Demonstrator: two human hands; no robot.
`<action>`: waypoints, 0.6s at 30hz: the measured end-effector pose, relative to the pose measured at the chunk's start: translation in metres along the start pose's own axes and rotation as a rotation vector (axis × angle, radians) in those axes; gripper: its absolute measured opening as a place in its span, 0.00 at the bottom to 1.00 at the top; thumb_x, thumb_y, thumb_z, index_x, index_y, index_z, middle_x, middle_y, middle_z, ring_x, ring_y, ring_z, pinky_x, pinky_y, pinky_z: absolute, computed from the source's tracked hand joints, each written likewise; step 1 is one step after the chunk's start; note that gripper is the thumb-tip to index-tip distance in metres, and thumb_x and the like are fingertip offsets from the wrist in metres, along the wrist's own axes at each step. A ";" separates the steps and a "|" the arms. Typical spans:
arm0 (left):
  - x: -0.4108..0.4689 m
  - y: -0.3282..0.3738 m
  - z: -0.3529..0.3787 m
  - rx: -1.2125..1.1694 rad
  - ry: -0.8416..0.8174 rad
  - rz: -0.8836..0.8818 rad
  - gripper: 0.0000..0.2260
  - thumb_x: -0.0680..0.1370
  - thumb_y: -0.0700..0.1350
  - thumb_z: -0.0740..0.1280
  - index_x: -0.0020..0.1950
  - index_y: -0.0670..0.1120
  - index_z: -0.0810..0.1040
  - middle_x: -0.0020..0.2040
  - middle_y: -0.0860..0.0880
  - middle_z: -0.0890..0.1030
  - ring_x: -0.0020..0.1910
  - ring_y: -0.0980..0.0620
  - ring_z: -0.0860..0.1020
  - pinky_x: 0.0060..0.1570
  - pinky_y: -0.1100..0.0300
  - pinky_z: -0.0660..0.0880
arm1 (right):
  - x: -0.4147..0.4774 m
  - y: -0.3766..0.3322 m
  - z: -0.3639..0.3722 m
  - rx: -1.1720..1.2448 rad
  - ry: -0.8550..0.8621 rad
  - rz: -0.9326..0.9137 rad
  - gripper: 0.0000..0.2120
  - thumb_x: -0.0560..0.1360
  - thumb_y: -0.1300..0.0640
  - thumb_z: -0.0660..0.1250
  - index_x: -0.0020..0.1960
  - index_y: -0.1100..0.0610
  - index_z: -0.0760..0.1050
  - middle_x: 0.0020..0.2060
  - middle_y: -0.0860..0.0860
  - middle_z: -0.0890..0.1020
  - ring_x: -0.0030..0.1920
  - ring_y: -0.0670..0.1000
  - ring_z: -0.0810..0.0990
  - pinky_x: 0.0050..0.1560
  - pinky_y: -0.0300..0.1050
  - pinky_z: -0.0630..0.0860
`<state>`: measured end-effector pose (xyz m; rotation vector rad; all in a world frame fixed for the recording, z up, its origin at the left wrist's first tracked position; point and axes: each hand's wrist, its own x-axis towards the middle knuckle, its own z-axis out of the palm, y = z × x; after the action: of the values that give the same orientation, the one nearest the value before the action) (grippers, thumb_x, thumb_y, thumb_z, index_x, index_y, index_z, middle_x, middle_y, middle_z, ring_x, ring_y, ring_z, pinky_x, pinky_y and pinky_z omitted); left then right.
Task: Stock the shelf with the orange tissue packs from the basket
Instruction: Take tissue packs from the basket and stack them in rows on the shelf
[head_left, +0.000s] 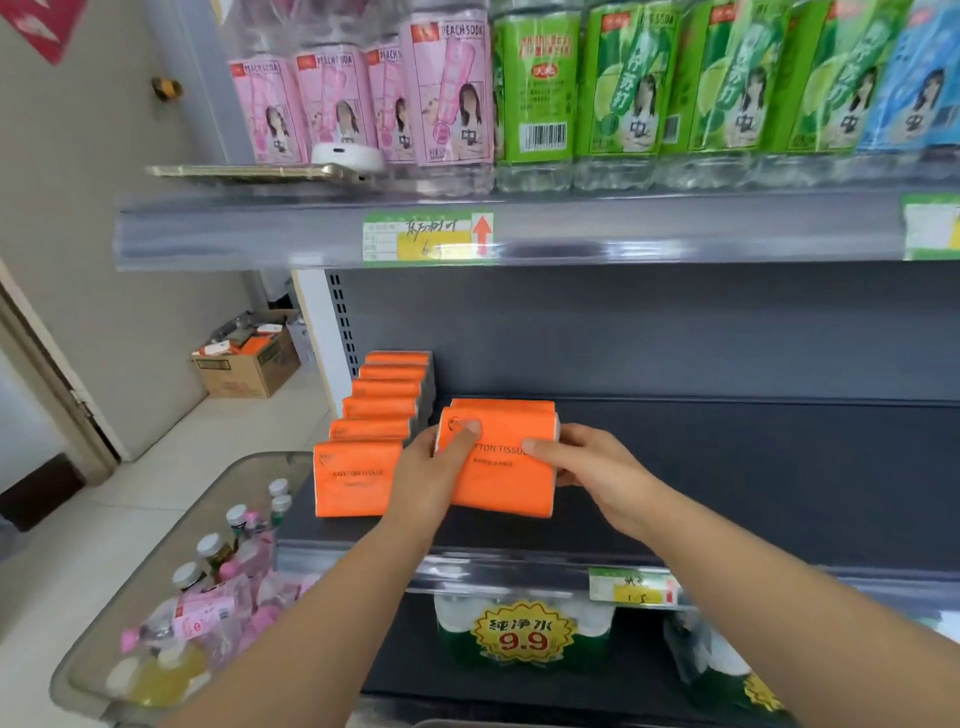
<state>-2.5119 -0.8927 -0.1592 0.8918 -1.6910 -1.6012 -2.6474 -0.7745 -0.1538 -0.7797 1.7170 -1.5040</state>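
Note:
On the dark middle shelf (727, 467) a row of several orange tissue packs (382, 410) stands at the left, front pack facing me. Just right of that row, an orange tissue pack (506, 480) labelled COTTON TISSUE stands upright on the shelf, with another orange pack right behind it. My left hand (434, 470) grips its left edge, thumb on the front near the top corner. My right hand (587, 462) holds its right edge, thumb across the front. The basket named in the task is not clearly in view.
A grey bin (171, 545) of bottled drinks stands at the lower left beside the shelving. Pink, green and blue bottles (535, 88) fill the upper shelf. Water packs (524, 639) sit on the shelf below. A cardboard box (249, 358) lies on the floor behind.

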 end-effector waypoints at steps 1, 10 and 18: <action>0.009 -0.002 0.001 0.008 -0.012 0.001 0.06 0.78 0.51 0.66 0.50 0.50 0.79 0.49 0.51 0.82 0.46 0.57 0.80 0.41 0.66 0.73 | 0.009 0.000 -0.002 -0.009 0.006 -0.001 0.18 0.72 0.52 0.72 0.60 0.57 0.76 0.53 0.53 0.83 0.55 0.55 0.81 0.52 0.46 0.77; 0.081 -0.028 0.013 0.060 -0.034 -0.011 0.14 0.77 0.52 0.67 0.58 0.46 0.78 0.50 0.53 0.82 0.46 0.60 0.79 0.40 0.69 0.72 | 0.082 0.013 -0.010 -0.060 0.059 -0.009 0.14 0.74 0.53 0.70 0.59 0.53 0.77 0.52 0.51 0.83 0.54 0.52 0.81 0.55 0.48 0.77; 0.138 -0.037 0.026 0.086 -0.050 -0.035 0.15 0.77 0.53 0.67 0.62 0.48 0.74 0.51 0.52 0.80 0.47 0.58 0.77 0.45 0.64 0.72 | 0.138 0.021 -0.015 -0.110 0.090 -0.042 0.15 0.75 0.53 0.69 0.61 0.51 0.74 0.52 0.47 0.81 0.49 0.41 0.78 0.44 0.34 0.72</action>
<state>-2.6094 -0.9925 -0.1984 0.9357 -1.7999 -1.5960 -2.7372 -0.8762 -0.1901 -0.8202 1.8737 -1.5024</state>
